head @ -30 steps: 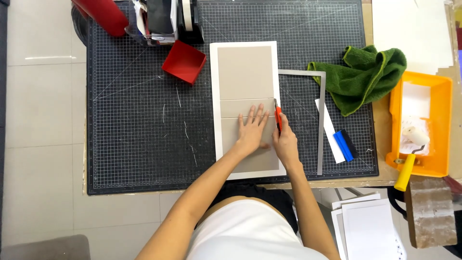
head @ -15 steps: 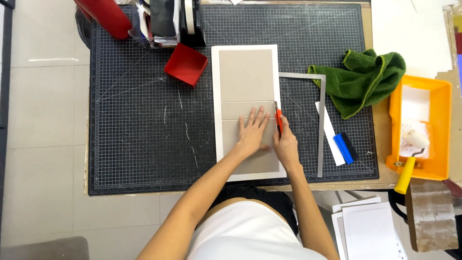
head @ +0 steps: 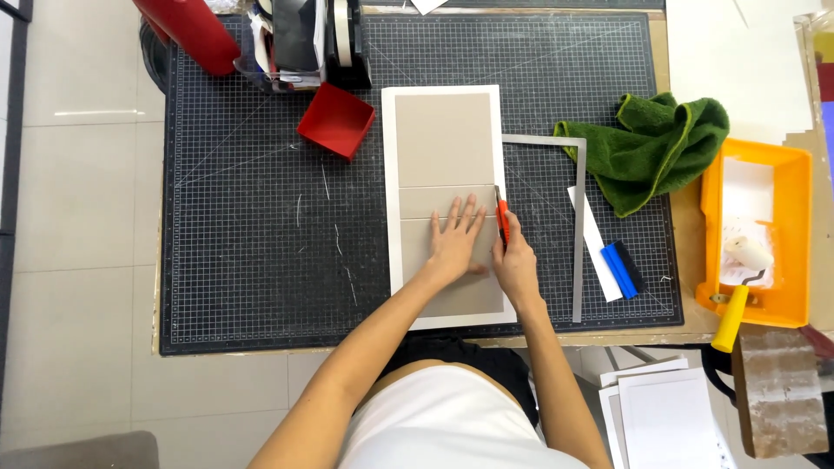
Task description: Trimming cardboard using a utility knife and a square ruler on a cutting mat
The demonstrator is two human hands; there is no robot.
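A: Left hand [head: 456, 241]?
B: Flat and open, fingers spread, pressing down on the grey boards [head: 445, 200].

A: Right hand [head: 516, 265]?
B: Closed around a red cutter [head: 501, 215], right at the right edge of the boards.

A: And the boards?
B: Lying on a white sheet [head: 390, 174], in the middle of the black cutting mat [head: 252, 217]. Three grey pieces in a row, top to bottom, with thin gaps between.

A: Next to the hands?
B: A metal square ruler [head: 579, 226] just to the right. Then a white strip [head: 595, 243] and a blue scraper [head: 622, 268].

A: Farther off?
B: A green towel [head: 665, 148], an orange tray [head: 795, 234] holding a paint roller [head: 745, 260], and a small red box [head: 337, 120] up on the left.
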